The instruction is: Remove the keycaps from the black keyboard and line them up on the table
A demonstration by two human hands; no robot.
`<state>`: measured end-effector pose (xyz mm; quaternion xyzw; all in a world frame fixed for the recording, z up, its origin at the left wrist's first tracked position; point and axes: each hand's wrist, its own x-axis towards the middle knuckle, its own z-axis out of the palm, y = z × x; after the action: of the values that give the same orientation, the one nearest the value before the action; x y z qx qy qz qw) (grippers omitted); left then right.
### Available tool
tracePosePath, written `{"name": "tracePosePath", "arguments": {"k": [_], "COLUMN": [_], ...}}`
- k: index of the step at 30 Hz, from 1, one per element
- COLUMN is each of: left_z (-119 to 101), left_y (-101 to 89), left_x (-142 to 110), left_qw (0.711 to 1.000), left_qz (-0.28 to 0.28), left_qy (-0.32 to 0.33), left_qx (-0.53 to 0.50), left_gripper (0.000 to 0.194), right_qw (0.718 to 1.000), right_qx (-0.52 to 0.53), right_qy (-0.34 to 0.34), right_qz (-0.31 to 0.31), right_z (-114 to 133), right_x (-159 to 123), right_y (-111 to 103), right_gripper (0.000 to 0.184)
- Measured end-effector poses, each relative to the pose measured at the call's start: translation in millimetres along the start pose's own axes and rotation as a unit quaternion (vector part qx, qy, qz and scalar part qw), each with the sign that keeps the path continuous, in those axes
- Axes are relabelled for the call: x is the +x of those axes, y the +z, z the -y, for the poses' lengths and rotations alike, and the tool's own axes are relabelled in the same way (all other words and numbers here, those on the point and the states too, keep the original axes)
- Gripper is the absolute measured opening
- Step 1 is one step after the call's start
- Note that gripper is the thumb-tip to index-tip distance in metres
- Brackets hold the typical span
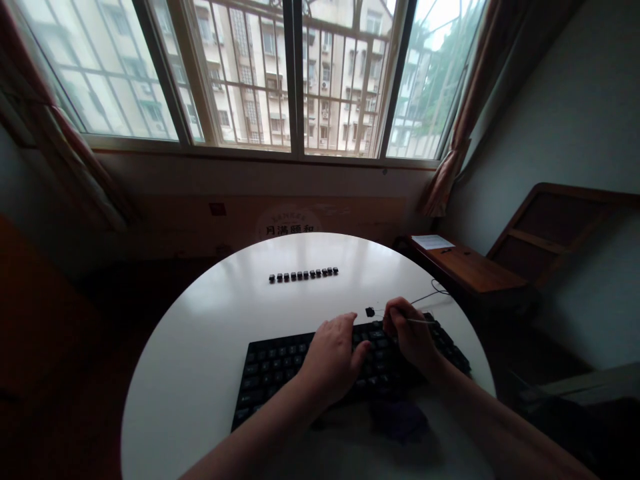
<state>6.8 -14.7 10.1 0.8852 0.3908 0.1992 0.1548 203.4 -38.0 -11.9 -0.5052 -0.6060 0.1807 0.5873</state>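
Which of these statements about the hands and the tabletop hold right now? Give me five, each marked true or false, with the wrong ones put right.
1. The right hand holds a thin, pale tool. True.
2. The left hand is over the row of small black pieces. False: the left hand is over the keyboard.
3. The row of small black pieces is beyond the keyboard, on the window side. True.
4. The dark purple thing lies on the window side of the keyboard. False: it is on the near side, toward the person.
5. The white table has a rounded edge. True.
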Motion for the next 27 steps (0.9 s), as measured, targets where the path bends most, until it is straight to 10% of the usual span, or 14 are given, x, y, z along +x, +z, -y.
{"name": "tracePosePath", "arguments": {"k": [7,15,22,27], "left_z": [-1,-3,1,-4], "left_y": [-17.1,-20.1,-22.2,-24.1], "left_x": [3,1,5,1], "left_qw": [0.993,0.991,0.985,0.993], "left_qz": [-0.070,-0.072,-0.117,-0.064], "left_qy": [0.048,0.015,-0.058,0.011], "left_qx": [-0.080,-0.112,-0.113,-0.095], "left_gripper": [0.035,0.018,0.020,0.018], "right_qw": [0.982,0.972,0.949,0.937], "right_qx": [-0.037,-0.045,-0.195,-0.214], "right_qy": [-0.158,-0.187,-0.245,-0.276], "right_qz": [0.097,0.131,-0.041,-0.001], "right_z": [15,21,23,29], "right_x": [-17,-18,-8,-6], "right_y": [-5,-3,-6,-3], "right_gripper": [0.032,0.025,0.020,0.029]}}
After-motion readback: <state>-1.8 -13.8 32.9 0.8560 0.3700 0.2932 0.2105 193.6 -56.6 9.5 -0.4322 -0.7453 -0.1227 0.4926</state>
